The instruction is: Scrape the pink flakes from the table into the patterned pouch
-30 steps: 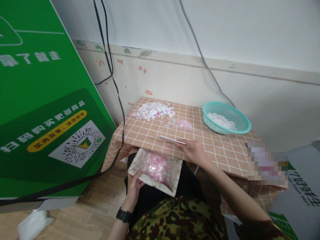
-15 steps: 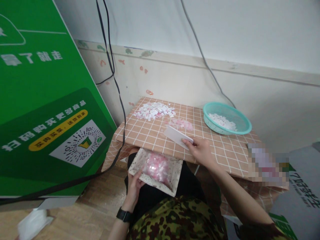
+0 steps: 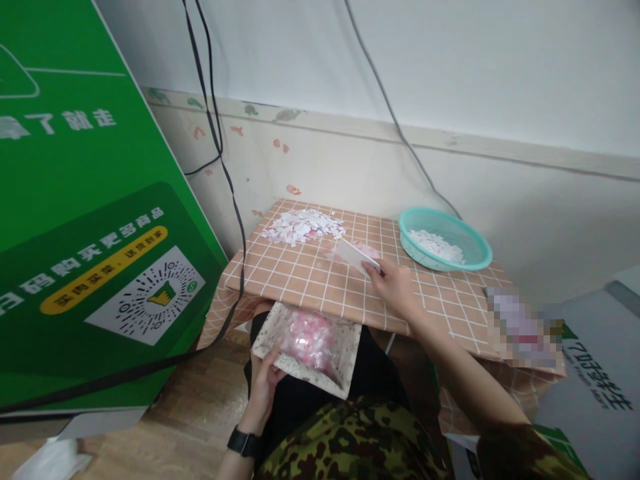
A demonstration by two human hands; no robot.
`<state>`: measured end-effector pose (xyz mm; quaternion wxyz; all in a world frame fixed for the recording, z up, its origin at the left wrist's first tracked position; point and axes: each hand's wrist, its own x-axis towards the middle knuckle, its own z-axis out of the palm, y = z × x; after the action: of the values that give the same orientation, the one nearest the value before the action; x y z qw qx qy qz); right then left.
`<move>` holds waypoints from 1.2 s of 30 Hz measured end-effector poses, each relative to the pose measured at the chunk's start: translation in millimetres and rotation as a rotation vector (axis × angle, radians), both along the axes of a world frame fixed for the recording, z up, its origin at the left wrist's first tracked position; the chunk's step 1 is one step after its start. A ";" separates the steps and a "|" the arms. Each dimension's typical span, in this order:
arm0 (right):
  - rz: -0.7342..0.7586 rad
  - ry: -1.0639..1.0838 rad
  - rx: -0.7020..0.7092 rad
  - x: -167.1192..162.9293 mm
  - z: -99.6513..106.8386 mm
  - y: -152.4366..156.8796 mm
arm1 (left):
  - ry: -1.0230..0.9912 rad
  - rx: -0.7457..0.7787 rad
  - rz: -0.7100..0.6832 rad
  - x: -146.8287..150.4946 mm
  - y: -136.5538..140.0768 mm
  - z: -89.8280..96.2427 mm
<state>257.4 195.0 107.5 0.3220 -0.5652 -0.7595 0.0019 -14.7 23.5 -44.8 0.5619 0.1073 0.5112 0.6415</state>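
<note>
My left hand [image 3: 267, 377] grips the near left rim of a speckled pale tray [image 3: 345, 333], held tilted over my lap against the table's front edge. Inside the tray lies a heap of shiny pink and clear pieces [image 3: 310, 340]. My right hand [image 3: 395, 283] pinches a flat white scraper-like card [image 3: 356, 255] above the tablecloth. Just behind the card, partly hidden by it, is a small patch of pink pieces [image 3: 369, 249]. A larger pile of white and pink paper-like pieces [image 3: 303, 227] sits at the back left of the table.
A turquoise basket [image 3: 485, 250] with white pieces [image 3: 437, 245] stands at the table's back right. A checked cloth [image 3: 295, 273] covers the table. Black cables [image 3: 235, 200] hang at the left, before a green panel [image 3: 110, 167]. A grey box [image 3: 595, 360] stands at the right.
My right hand has moved the white card away from me over the cloth, so it now covers more of the pink patch. The view has shifted slightly. My left hand still holds the tray.
</note>
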 end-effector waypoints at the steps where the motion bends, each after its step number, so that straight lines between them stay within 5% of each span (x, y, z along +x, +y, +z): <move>1: 0.016 -0.028 -0.009 -1.5 1.7 5.3 | -0.002 -0.003 -0.003 -0.3 0.2 -1.2; 7: 0.177 -0.071 -0.083 1.7 18.2 19.3 | 0.000 -0.002 -0.001 -2.5 0.4 -8.4; 11: 0.149 -0.009 -0.095 8.0 22.8 16.6 | -0.006 0.005 0.000 -2.3 0.9 -9.7; 36: 0.113 0.089 0.079 -20.6 0.0 -27.2 | 0.010 0.003 0.014 1.1 -0.7 -1.0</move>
<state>236.9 167.8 107.5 0.3768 -0.5077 -0.7746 0.0154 -13.6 22.8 -45.7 0.5546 0.1077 0.5138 0.6456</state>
